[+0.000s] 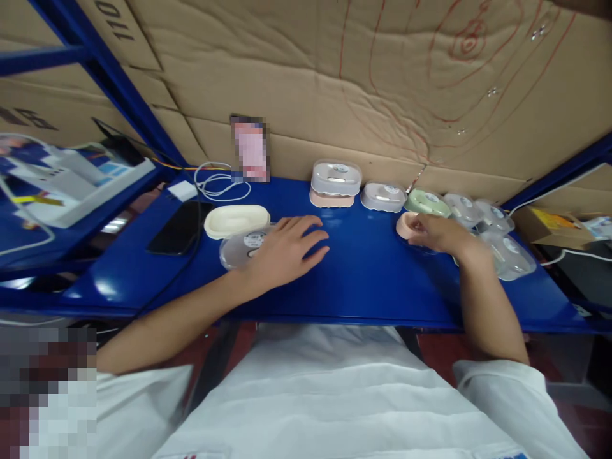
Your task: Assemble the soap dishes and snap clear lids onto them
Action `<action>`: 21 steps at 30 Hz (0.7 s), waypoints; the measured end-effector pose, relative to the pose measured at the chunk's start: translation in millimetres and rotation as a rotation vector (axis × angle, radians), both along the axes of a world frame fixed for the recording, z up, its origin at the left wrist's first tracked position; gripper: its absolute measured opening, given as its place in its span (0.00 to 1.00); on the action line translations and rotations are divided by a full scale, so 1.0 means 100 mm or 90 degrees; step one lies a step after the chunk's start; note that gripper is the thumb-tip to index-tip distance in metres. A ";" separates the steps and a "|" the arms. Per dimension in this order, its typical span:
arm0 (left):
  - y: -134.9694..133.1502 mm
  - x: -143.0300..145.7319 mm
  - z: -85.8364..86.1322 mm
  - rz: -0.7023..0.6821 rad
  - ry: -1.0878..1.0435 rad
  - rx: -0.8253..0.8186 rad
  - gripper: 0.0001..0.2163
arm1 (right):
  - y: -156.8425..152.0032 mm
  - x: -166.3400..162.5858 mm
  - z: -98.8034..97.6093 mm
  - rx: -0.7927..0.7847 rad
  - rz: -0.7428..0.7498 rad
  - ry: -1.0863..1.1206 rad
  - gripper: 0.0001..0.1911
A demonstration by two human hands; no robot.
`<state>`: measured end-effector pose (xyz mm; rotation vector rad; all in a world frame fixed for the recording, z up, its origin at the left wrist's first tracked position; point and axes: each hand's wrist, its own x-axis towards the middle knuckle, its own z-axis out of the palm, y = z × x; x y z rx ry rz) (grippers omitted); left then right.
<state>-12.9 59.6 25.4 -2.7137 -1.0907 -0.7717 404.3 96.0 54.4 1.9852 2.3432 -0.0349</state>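
Observation:
My left hand [291, 252] is open, fingers spread, over the blue table and partly covering a clear oval lid [234, 250] with a round label. Whether the palm touches this lid is hidden. Just behind the lid sits a cream oval tray [239, 220]. On the right, my right hand [433, 233] is closed on a peach oval box [406, 225], thumb and fingers pinching its rim. Right behind that box stands a green oval box [428, 202] with a clear lid. More clear-lidded boxes [507, 254] lie beside my right wrist.
Along the cardboard wall [296, 83] stand a stack of two lidded boxes [336, 182] and a grey lidded box [382, 197]. To the left are a black phone [176, 226], a white charger [182, 190] with cable, and a propped phone [251, 150]. An open carton [549, 229] sits far right.

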 end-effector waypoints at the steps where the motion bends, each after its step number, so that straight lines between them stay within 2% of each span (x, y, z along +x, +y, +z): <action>1: 0.04 -0.05 0.06 0.032 -0.016 -0.008 0.15 | -0.01 -0.02 0.01 -0.008 0.008 0.000 0.18; 3: 0.16 -0.18 0.20 0.118 -0.065 -0.027 0.16 | -0.04 -0.07 0.07 -0.018 0.022 -0.008 0.21; 6: 0.35 -0.49 0.38 0.276 -0.099 -0.082 0.18 | -0.12 -0.22 0.18 0.031 0.078 0.024 0.24; 9: 0.51 -0.78 0.43 0.420 -0.006 -0.205 0.29 | -0.24 -0.53 0.14 0.113 0.209 0.101 0.25; 10: 0.56 -0.85 0.42 0.432 0.012 -0.231 0.31 | -0.28 -0.66 0.08 0.133 0.262 0.121 0.25; 12: 0.64 -0.92 0.36 0.423 0.037 -0.281 0.33 | -0.35 -0.93 -0.09 0.156 0.360 0.146 0.22; 16: 0.73 -0.85 0.20 0.299 0.046 -0.391 0.36 | -0.44 -1.34 -0.43 0.142 0.506 0.155 0.22; 18: 0.74 -0.79 0.14 0.220 0.037 -0.420 0.37 | -0.44 -1.41 -0.51 0.133 0.533 0.146 0.26; 21: 0.69 -0.70 0.12 0.125 0.035 -0.460 0.38 | -0.43 -1.40 -0.53 0.133 0.527 0.139 0.29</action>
